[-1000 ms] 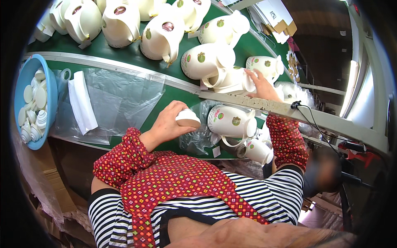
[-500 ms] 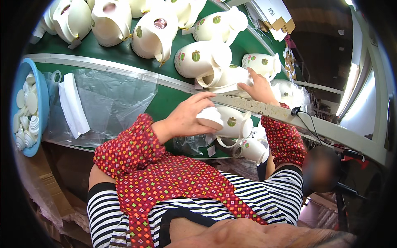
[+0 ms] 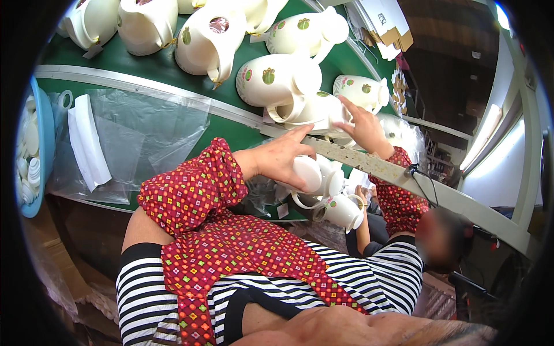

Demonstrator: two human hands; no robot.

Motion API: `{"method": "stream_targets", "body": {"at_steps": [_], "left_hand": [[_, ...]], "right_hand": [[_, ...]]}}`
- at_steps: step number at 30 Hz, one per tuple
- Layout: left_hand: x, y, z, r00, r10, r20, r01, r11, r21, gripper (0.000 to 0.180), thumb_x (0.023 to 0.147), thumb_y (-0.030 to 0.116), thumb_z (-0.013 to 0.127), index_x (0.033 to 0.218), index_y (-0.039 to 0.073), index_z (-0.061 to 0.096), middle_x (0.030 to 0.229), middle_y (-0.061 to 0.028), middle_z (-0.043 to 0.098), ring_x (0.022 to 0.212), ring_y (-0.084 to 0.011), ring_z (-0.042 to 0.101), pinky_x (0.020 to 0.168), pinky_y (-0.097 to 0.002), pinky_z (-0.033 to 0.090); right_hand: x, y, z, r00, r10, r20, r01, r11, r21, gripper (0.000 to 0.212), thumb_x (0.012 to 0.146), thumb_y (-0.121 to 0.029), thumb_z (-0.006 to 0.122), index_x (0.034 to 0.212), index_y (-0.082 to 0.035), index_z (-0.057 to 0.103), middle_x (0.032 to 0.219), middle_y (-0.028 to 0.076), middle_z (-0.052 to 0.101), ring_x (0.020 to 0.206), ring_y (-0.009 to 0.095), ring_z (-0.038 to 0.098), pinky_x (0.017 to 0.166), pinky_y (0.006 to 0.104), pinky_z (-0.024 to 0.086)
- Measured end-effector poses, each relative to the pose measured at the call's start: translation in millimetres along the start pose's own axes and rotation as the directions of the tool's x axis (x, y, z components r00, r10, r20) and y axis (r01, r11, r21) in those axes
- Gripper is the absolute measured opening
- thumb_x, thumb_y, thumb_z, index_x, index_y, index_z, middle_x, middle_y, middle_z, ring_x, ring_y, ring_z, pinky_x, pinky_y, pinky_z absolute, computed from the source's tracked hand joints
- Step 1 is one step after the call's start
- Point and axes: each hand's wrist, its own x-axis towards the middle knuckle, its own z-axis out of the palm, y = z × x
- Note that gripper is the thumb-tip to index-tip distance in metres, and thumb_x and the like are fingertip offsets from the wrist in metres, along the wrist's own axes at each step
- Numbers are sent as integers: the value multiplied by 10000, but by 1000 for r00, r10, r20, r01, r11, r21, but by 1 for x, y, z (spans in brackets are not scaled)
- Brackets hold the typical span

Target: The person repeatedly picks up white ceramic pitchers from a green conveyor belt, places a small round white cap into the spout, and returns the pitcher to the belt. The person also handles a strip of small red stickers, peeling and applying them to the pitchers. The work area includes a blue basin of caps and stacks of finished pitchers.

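My left hand [image 3: 283,160] grips a round white lid [image 3: 307,174], its fingers curled over the top and side. The left fingertips reach close to a cream vacuum jug [image 3: 323,108] lying tilted by the metal rail, with green and pink printed motifs on such jugs. My right hand [image 3: 366,130] rests with spread fingers against that jug's mouth end and seems to steady it. Close behind the jug lies another cream jug [image 3: 277,81], its handle toward me. Below the rail, two more jugs are partly hidden; the nearer jug [image 3: 341,211] has its handle to the left.
A blue basin [image 3: 45,115] holding several white lids and stoppers stands at far left. Clear plastic sheeting [image 3: 156,130] and a white paper strip [image 3: 89,144] lie on the green surface. A metal rail [image 3: 369,162] crosses at right. Another person's hand [image 3: 362,196] shows beyond it.
My left hand has moved right with the lid, toward the jug, and turned it. My right hand stays at the jug with its fingers a little more spread. The view has shifted slightly.
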Motion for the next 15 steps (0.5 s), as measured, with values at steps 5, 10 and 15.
{"method": "stream_targets", "body": {"at_steps": [5,10,15], "left_hand": [[-1,0,-3,1000,-6,5,6,1000,13,655,666,431,954,1177,95,717,1637,-416,177,1433,-538,416,1191,-468,376],[1,2,-7,998,-52,43,52,999,2,657,656,444,964,1172,116,722,1614,-454,180,1381,-545,473,1169,-459,406],[1,4,-9,995,-83,54,85,996,-34,675,645,459,969,1176,119,727,1590,-484,192,1399,-559,451,1172,-461,402]], "right_hand": [[-11,-2,5,978,-145,-149,121,980,-159,1016,790,-445,882,1623,-217,346,1455,294,533,1200,448,646,991,490,550],[1,-15,10,954,300,11,-297,948,-113,948,790,-328,888,1588,-201,393,1379,273,577,1138,439,674,961,496,561],[-12,3,15,950,-281,-133,260,953,-155,892,823,-294,862,1579,-166,406,1309,309,600,1114,463,676,936,501,562]]}}
